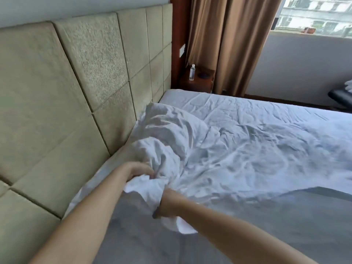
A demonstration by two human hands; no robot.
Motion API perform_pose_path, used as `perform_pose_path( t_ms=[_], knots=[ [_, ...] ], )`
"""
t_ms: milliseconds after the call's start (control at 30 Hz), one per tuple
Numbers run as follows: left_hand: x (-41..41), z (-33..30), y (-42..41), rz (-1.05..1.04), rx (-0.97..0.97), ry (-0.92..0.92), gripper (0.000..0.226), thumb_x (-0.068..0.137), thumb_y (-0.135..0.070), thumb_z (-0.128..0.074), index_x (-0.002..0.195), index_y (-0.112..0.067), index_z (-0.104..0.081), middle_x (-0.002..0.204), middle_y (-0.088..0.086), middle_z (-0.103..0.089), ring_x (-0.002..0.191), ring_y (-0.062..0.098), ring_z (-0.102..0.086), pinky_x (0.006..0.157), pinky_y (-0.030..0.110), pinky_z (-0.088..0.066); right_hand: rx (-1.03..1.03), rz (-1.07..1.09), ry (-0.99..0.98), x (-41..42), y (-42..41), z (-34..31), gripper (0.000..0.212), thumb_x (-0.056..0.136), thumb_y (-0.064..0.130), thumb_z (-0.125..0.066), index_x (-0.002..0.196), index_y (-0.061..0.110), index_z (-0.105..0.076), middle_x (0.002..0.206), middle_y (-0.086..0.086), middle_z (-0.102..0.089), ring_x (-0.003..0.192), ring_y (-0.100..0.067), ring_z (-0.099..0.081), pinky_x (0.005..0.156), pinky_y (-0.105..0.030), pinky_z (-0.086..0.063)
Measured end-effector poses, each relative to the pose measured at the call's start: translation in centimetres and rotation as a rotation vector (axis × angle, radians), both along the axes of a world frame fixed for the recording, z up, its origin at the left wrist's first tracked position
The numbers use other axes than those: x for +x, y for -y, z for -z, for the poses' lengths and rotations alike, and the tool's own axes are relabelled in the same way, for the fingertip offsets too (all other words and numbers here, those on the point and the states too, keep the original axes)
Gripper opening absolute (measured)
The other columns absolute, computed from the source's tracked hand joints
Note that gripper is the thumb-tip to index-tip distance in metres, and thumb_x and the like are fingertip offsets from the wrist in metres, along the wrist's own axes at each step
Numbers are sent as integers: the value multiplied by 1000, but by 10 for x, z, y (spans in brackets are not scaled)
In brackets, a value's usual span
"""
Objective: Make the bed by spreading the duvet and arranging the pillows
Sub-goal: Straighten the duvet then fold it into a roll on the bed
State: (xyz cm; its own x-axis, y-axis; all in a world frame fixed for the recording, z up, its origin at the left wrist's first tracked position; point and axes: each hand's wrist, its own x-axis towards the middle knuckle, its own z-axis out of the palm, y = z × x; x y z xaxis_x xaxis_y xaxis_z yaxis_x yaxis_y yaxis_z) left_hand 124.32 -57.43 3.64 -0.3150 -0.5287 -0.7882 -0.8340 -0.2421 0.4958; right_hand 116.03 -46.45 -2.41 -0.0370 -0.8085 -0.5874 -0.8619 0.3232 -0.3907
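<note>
Head view: we grip the bunched white duvet [219, 149] near the headboard [66, 103] with left hand [142, 171] and right hand [167, 203]; uneven pulling could leave it skewed or wrinkled.

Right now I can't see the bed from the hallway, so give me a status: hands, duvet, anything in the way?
Left hand and right hand both gripping bunched duvet corner near headboard. Duvet crumpled, not spread. No pillows in view. Nothing blocking.

Rumpled white duvet [238, 149] on bed [137, 235]
</note>
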Motion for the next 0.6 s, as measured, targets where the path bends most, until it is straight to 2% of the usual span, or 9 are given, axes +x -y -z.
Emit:
perform_pose_path(
  t_ms=[67,133,200,233,300,367,467,533,600],
  knots=[
    [12,49,-12,194,112,228,14,86,-26,-64,91,-14,-59,82,4,-54,71,16,-53,59,24,-45,369,-227,13,-6,-4,11,33,88,24,-68,112,3,-56,98,-14,-56,87,-23,-54,77,-17,-43],
    [34,105,-27,258,247,350,27,76,-33,-73,93,-19,-57,96,2,-53,79,14,-54,65,24,-50,499,-236,-61,-22,-9,33,32,89,18,-65,111,-5,-58,90,-12,-51,75,-22,-52,64,-19,-39],
    [45,125,-29,63,287,215,46,63,-32,-83,101,-18,-64,111,8,-60,92,23,-62,79,31,-55,348,-36,-21,-43,-2,47,36,93,13,-57,126,-1,-55,105,-15,-53,98,-30,-59,76,-27,-45],
    [49,125,-27,-38,252,105,46,55,-30,-85,96,-16,-69,111,14,-64,96,28,-64,83,35,-55,213,127,15,-51,5,53,32,94,14,-53,124,3,-57,111,-16,-55,106,-30,-58,82,-30,-46],
    [51,126,-20,-217,145,-60,52,36,-27,-85,84,-12,-72,101,20,-66,92,31,-64,75,36,-52,-34,443,126,-58,17,59,22,93,24,-52,111,14,-59,108,-13,-57,94,-24,-57,77,-32,-48],
    [50,121,-20,-242,78,-134,72,30,-24,-82,98,-3,-68,101,24,-66,92,35,-66,75,44,-53,-121,649,294,-54,29,54,41,92,40,-54,126,17,-52,116,-10,-56,94,-22,-53,72,-29,-45],
    [31,107,-31,-103,24,-194,90,32,-24,-81,117,-4,-63,110,22,-66,92,31,-64,80,48,-53,-98,757,465,-36,44,41,90,83,61,-57,152,24,-12,151,-7,-30,131,-29,-40,102,-37,-38],
    [15,97,-41,38,-13,-191,100,38,-24,-85,132,-14,-50,118,12,-62,94,25,-64,66,36,-56,-86,757,426,-25,53,35,110,74,63,-67,152,27,2,158,-7,-10,142,-30,-25,112,-39,-26],
    [6,92,-48,133,23,-241,71,56,-12,-85,121,-15,-55,97,9,-61,67,14,-61,43,21,-47,-34,777,305,-23,54,34,114,72,48,-76,152,27,2,155,-12,-14,137,-33,-32,109,-36,-31]
  ],
)
